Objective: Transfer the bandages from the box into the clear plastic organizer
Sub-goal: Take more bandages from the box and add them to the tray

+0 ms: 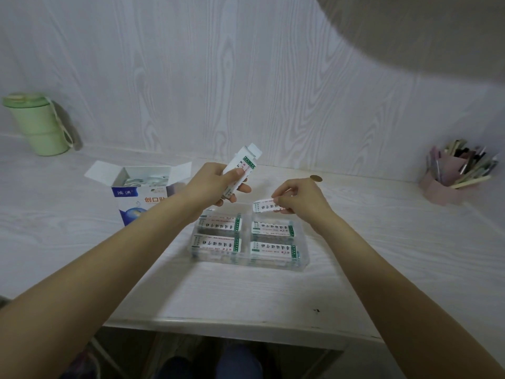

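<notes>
My left hand [216, 183] grips a stack of white bandage strips [241, 166] with green and red print, tilted up toward the wall. My right hand [299, 199] pinches a single bandage strip [263, 207] by its right end, holding it just above the back right part of the clear plastic organizer [302, 243]. The organizer sits on the table in front of me, and several stacks of bandages [220, 224] lie in its compartments. The open blue and white bandage box [142, 191] stands to the left, behind my left forearm, with more packets inside.
A pale green lidded cup [38, 124] stands at the far left by the wall. A pink holder full of pens [451, 173] is at the far right. A small brown coin-like disc [315, 178] lies behind my right hand. The table's front edge [218, 326] is close to me.
</notes>
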`<state>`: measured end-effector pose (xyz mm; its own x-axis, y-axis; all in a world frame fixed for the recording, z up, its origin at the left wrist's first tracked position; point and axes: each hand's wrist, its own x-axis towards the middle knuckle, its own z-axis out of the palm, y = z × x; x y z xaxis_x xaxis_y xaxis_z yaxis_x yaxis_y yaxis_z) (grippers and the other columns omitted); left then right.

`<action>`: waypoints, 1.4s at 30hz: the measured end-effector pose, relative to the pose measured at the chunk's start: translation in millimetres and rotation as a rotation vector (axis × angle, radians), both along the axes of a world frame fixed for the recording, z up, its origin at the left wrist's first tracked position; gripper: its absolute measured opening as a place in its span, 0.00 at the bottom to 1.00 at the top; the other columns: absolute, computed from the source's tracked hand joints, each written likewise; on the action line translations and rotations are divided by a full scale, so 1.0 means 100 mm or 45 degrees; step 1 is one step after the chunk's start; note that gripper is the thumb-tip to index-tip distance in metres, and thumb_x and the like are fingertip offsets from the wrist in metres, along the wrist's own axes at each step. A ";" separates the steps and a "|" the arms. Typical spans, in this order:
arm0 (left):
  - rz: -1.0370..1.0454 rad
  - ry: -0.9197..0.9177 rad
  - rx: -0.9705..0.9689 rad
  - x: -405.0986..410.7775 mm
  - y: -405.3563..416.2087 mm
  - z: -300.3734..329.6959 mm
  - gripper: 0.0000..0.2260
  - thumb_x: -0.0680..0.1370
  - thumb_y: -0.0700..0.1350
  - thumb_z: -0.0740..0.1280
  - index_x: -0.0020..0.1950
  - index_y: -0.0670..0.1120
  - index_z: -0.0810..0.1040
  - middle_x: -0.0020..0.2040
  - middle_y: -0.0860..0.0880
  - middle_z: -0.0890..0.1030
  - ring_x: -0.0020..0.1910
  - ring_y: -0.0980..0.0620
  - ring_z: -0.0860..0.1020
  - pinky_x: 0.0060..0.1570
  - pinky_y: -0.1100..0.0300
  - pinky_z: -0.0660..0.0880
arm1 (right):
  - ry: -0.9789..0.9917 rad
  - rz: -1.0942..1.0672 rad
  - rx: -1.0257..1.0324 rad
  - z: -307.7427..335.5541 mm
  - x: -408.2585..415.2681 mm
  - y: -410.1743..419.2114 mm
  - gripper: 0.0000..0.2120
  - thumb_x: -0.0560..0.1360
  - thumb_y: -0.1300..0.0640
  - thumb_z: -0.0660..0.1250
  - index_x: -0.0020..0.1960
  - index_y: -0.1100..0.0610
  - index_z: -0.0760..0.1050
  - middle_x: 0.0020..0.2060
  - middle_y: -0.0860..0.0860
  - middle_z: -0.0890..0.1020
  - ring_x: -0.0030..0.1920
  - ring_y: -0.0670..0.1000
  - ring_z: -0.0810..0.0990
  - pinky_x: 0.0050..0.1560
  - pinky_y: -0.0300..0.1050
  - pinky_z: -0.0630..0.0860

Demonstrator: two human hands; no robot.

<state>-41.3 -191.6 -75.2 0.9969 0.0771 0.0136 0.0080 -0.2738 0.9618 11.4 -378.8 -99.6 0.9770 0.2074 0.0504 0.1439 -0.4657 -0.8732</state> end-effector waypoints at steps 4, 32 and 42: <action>0.000 -0.001 0.001 -0.01 0.01 -0.02 0.08 0.81 0.48 0.59 0.54 0.47 0.76 0.41 0.51 0.84 0.26 0.59 0.73 0.27 0.66 0.66 | 0.128 0.058 0.127 0.02 -0.07 -0.03 0.07 0.71 0.70 0.69 0.38 0.61 0.78 0.30 0.53 0.79 0.30 0.46 0.81 0.37 0.37 0.80; -0.027 -0.044 0.039 -0.16 -0.08 0.05 0.10 0.82 0.49 0.58 0.57 0.47 0.75 0.42 0.53 0.84 0.30 0.56 0.75 0.31 0.64 0.68 | -0.067 0.408 -0.709 0.05 -0.30 0.02 0.17 0.68 0.53 0.76 0.55 0.55 0.81 0.47 0.46 0.83 0.47 0.45 0.79 0.46 0.36 0.74; -0.016 -0.040 0.037 -0.18 -0.02 0.04 0.11 0.82 0.49 0.58 0.59 0.46 0.75 0.43 0.52 0.84 0.31 0.56 0.75 0.31 0.65 0.69 | -0.131 0.401 -0.753 0.03 -0.29 0.05 0.11 0.69 0.51 0.75 0.50 0.53 0.81 0.42 0.46 0.82 0.44 0.46 0.79 0.43 0.40 0.75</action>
<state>-59.3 -193.5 -71.4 0.9969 0.0633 0.0470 -0.0258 -0.3018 0.9530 -17.4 -373.4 -96.4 0.8615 0.5029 -0.0698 0.4200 -0.7831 -0.4586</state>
